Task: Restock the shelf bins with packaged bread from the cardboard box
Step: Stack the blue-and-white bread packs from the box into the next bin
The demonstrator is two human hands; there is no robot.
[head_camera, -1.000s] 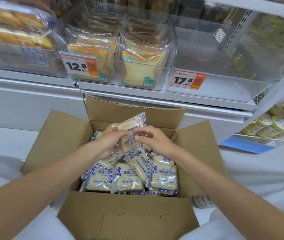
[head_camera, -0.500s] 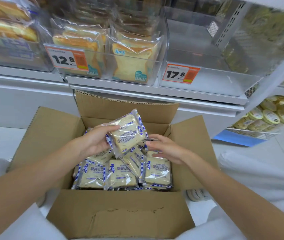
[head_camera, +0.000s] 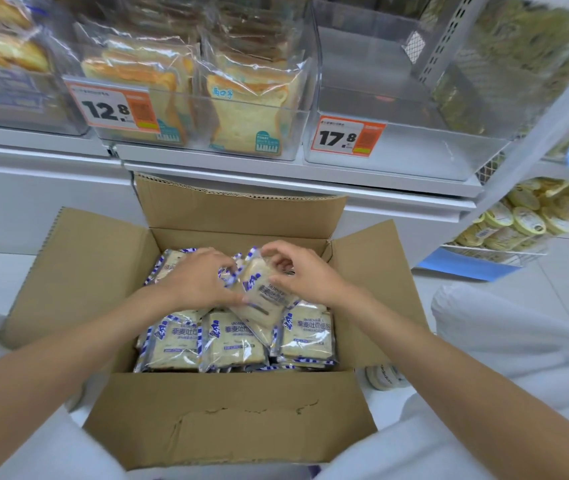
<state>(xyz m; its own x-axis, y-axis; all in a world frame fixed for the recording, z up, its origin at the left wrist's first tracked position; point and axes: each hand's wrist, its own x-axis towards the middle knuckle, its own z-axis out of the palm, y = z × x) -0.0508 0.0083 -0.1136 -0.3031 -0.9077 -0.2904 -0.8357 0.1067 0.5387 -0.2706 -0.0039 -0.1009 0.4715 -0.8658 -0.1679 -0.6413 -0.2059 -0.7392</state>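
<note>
An open cardboard box [head_camera: 227, 414] sits on the floor in front of a white shelf [head_camera: 296, 174], its flaps folded outward. Inside it lie many packets of bread in clear wrappers with blue and white striped edges; three of them [head_camera: 234, 341] lie flat side by side in the near row.

Both hands are down in the box, at its far end. The left hand [head_camera: 200, 278] is curled, its fingers closed on the left edge of one bread packet [head_camera: 265, 296]. The right hand [head_camera: 307, 275] pinches the same packet along its top and right side with thumb and fingertips. The packet is tilted, its top corner raised above the others while its lower end rests among the packets beneath.

On the shelf above, a clear bin [head_camera: 206, 133] with a 12.8 price tag [head_camera: 113, 107] holds upright bags of sliced toast. Just to its right, a clear bin [head_camera: 407, 150] with a 17.8 price tag [head_camera: 347, 136] has nothing in it.
</note>
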